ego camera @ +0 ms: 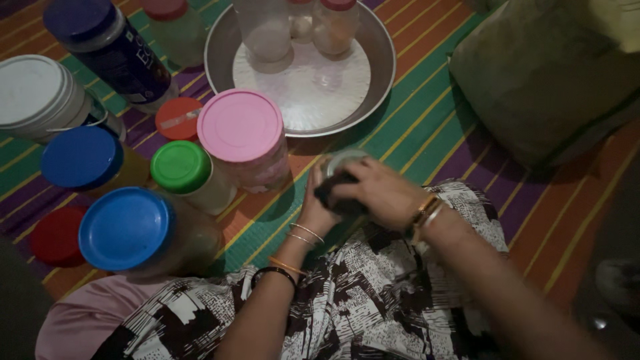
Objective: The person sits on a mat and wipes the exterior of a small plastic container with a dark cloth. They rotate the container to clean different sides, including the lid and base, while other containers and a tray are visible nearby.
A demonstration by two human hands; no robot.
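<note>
Wiping step: both hands on a small clear jar, dark cloth on its mouth.

Left hand [313,210] cups the small clear jar [341,162] from its near-left side, fingers wrapped narrow round the wall. Right hand [380,193] presses a dark cloth [337,190] against the rim, fingers curled tight on the cloth, so the jar sits between both palms with only its far rim showing. It sits on the striped mat [427,127], near the mat's middle, just on the near side of the round metal tray [380,50] and right of the pink-lidded jar [241,130]. Judgement: mid-wipe; next calls for turning the jar against the cloth while the left grip holds steady. Whether the jar rests on the mat or is lifted, can't tell.
</note>
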